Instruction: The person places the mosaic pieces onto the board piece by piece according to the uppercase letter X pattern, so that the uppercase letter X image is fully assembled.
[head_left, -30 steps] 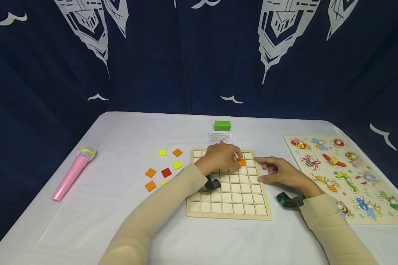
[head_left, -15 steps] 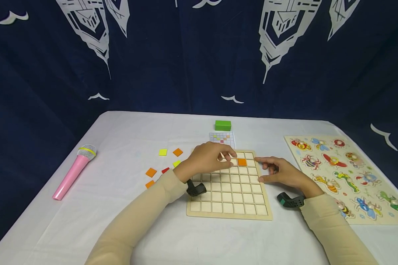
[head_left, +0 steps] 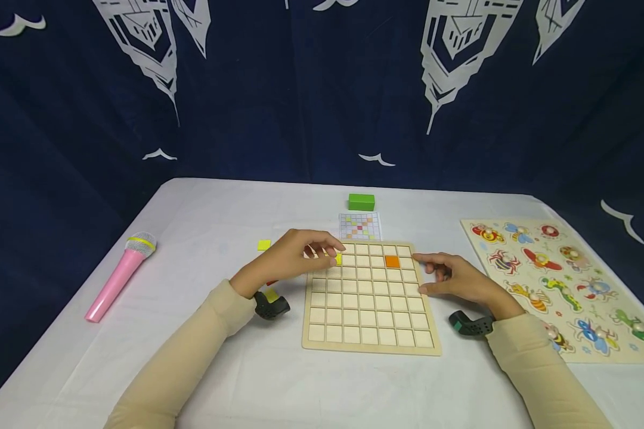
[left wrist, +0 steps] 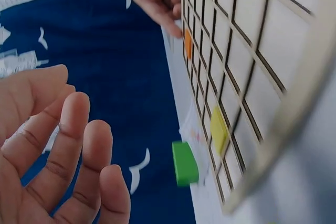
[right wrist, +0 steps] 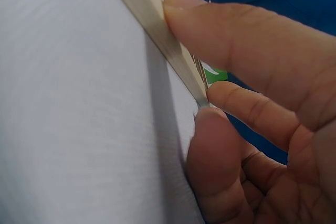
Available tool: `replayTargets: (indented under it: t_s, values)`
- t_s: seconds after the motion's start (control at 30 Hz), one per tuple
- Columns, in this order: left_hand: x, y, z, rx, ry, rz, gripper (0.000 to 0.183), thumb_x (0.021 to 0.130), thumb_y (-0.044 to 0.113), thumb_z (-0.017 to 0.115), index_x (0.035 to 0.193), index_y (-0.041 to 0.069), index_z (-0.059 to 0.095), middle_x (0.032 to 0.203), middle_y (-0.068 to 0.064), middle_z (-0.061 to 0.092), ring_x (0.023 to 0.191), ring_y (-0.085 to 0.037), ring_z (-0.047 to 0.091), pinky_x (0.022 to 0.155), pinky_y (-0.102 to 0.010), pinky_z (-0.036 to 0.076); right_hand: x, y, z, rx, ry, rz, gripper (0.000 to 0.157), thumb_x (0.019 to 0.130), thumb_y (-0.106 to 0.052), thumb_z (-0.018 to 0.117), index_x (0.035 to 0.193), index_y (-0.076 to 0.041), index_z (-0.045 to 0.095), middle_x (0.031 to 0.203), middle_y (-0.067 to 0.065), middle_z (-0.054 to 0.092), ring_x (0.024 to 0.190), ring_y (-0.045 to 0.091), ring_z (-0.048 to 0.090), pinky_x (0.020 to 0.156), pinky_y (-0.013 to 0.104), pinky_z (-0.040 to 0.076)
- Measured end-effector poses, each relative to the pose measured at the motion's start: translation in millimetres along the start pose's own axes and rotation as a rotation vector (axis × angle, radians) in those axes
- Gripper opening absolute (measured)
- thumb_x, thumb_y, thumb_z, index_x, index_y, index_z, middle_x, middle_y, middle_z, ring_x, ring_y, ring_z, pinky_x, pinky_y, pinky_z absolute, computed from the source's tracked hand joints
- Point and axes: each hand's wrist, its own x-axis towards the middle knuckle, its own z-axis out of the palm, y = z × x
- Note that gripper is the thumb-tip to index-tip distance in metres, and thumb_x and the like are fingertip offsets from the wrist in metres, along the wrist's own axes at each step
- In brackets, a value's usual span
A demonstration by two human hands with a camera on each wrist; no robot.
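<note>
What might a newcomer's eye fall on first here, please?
Probably the central wooden board, bearing an orange tile and a yellow tile, with the left hand near its left side and the right hand at its right edge. Next may come the pink microphone, far left, and insect board, far right.

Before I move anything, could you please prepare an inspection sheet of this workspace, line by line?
Surface: white tablecloth over the table.
Job's things: wooden grid board bearing an orange tile and a yellow tile; loose yellow tiles and a mostly hidden red tile to its left; pattern card behind it, then a green block.
Clutter: pink microphone at left; insect puzzle board at right.
Left hand: over the grid board's far left part, holding nothing.
Right hand: touches the grid board's right edge.
Cables: nothing seen.
Surroundings: navy curtain with white prints behind the table.
</note>
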Motion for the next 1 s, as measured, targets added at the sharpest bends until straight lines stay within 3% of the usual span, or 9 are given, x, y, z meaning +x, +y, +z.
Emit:
replayTargets:
  t_s: [0.43, 0.73, 1.0]
  values:
    - [-19.8, -24.1, -42.8, -0.057, 0.112, -0.111, 0.028, 0.101, 0.011, 0.074, 0.128, 0.007, 0.077, 0.105, -0.002, 0.075, 0.096, -0.022, 0.068, 0.09, -0.036, 0.054, 0, 1, -0.9, 0.004, -0.004, 0.006, 0.072, 0.088, -0.004, 0.088, 0.15, 0.012, 0.054, 0.104, 0.01, 0.053, 0.079, 0.012, 0.047, 0.068, 0.025, 0.043]
    - [-35.3, -62.5, -67.6, -0.129, 0.144, -0.247, 0.033, 0.104, 0.01, 0.069, 0.135, -0.002, 0.071, 0.11, -0.01, 0.074, 0.096, -0.029, 0.065, 0.083, -0.026, 0.05, -1, 1, -0.8, 0.009, -0.001, -0.005, 0.071, 0.088, -0.003, 0.088, 0.149, 0.013, 0.054, 0.104, 0.011, 0.054, 0.079, 0.012, 0.047, 0.069, 0.025, 0.043]
    - [-48.0, -95.3, -80.2, -0.099, 0.148, -0.385, 0.037, 0.104, 0.011, 0.069, 0.139, -0.002, 0.068, 0.115, -0.012, 0.073, 0.094, -0.027, 0.065, 0.084, -0.028, 0.051, -1, 1, -0.6, 0.004, 0.001, 0.006, 0.072, 0.088, -0.004, 0.088, 0.15, 0.012, 0.054, 0.105, 0.011, 0.054, 0.08, 0.012, 0.047, 0.069, 0.026, 0.042]
